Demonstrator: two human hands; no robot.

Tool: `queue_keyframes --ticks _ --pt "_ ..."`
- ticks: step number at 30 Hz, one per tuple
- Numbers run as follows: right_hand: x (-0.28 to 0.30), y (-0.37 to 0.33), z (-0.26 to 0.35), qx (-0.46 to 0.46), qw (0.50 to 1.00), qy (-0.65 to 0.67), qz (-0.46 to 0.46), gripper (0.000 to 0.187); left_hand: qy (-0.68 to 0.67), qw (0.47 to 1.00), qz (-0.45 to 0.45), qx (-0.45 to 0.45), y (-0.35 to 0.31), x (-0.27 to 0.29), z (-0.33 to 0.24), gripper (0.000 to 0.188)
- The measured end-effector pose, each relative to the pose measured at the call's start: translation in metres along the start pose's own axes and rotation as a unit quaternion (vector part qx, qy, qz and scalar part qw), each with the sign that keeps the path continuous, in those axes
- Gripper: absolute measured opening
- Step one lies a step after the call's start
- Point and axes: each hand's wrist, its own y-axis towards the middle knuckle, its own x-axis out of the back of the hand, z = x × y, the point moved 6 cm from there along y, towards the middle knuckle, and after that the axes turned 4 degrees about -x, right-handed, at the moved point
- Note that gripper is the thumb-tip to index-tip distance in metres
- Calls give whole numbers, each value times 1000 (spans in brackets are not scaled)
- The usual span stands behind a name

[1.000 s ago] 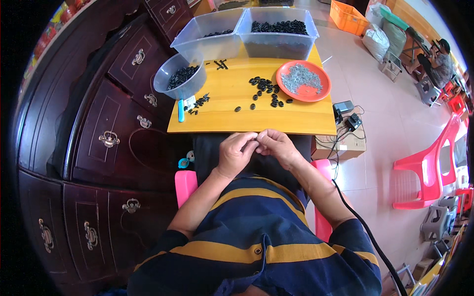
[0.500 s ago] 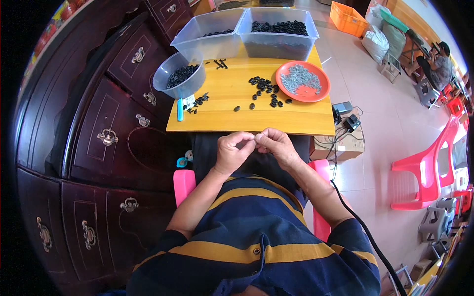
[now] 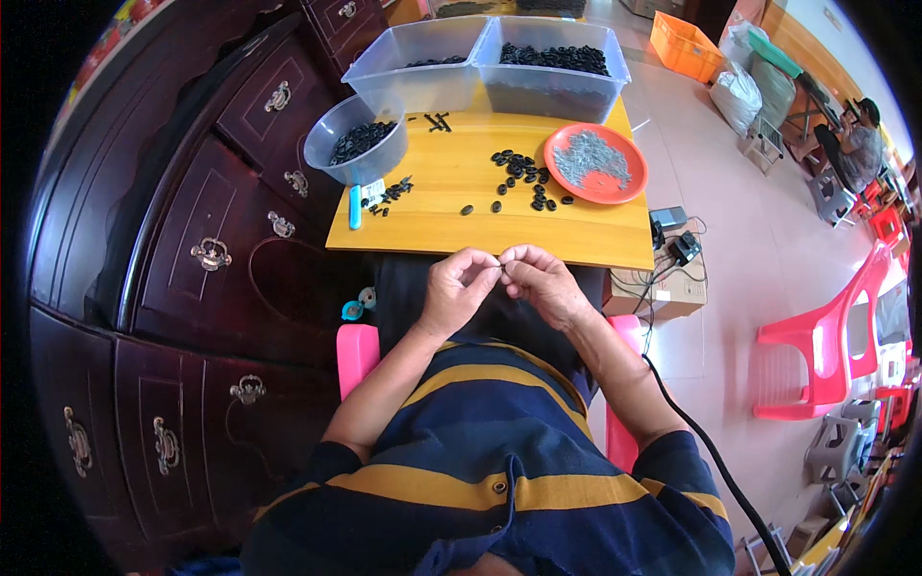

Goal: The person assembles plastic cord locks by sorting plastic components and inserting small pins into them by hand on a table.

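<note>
Both hands meet just off the near edge of the yellow table, above my lap. My left hand is closed, thumb and forefinger pinched together. My right hand pinches at the same spot, its fingertips touching the left's. A tiny dark piece shows between the fingertips, too small to name. Beyond them on the table lie black oval pieces, with a few singles nearer me. To their right is an orange-red plate of small grey pins. Small black parts lie at the left, beside a blue-handled tool.
A clear round tub and two clear bins hold black parts. Dark wooden drawers rise at my left. A carton with cables stands right of the table, a pink chair farther right. Another person sits far off.
My hands stay pinched together at nearly the same place, with the right fingers shifted slightly. The table and its things appear slightly farther right and lower as the view moves.
</note>
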Motion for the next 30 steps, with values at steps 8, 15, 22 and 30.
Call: queue_keyframes --ticks 8,15,22,30 --pt "-4 -4 3 15 1000 -14 5 18 -15 1000 -25 -1 1 5 1 2" --pt "4 1 -2 15 999 -20 -31 12 52 997 -41 -37 5 14 -10 4" --pt "2 1 0 17 996 -82 -41 17 142 988 -12 -63 8 12 -16 5" --pt "4 2 2 70 990 -112 -52 19 157 986 -6 -57 9 9 -17 4"
